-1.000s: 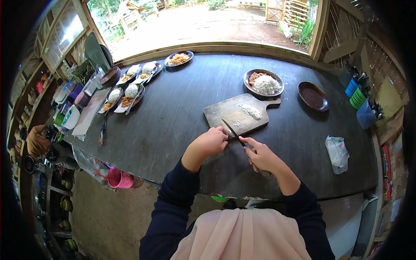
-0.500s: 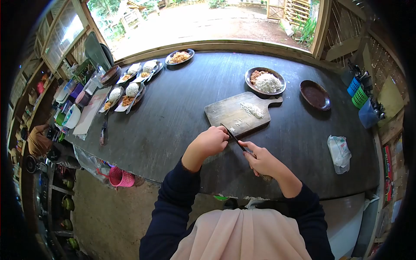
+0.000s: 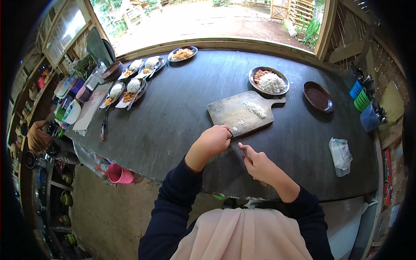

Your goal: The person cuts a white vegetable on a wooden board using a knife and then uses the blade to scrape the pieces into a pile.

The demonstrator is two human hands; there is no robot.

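Observation:
My right hand (image 3: 258,164) is closed around the handle of a knife (image 3: 235,138). The thin dark blade slants up and left to the near edge of the wooden cutting board (image 3: 220,111). At that same edge my left hand (image 3: 215,139) has its fingers curled together beside the blade, and what they press on is hidden. White thin strips (image 3: 255,109) lie heaped on the board, with a few loose bits near my left fingers. Behind the board stands a dark plate (image 3: 251,83) with white shreds (image 3: 272,82) and reddish-brown food (image 3: 261,76).
Plates with white mounds and orange-brown food (image 3: 128,97) stand at the left, and another food plate (image 3: 183,54) at the back. At the right are a dark oval plate (image 3: 318,96), a plastic-wrapped packet (image 3: 340,157) and utensil baskets (image 3: 362,100). Another knife (image 3: 103,130) lies left.
The knife blade has turned, now showing thinner, and my right hand has tilted slightly. My left hand stays at the board's near edge. The whole view has shifted slightly.

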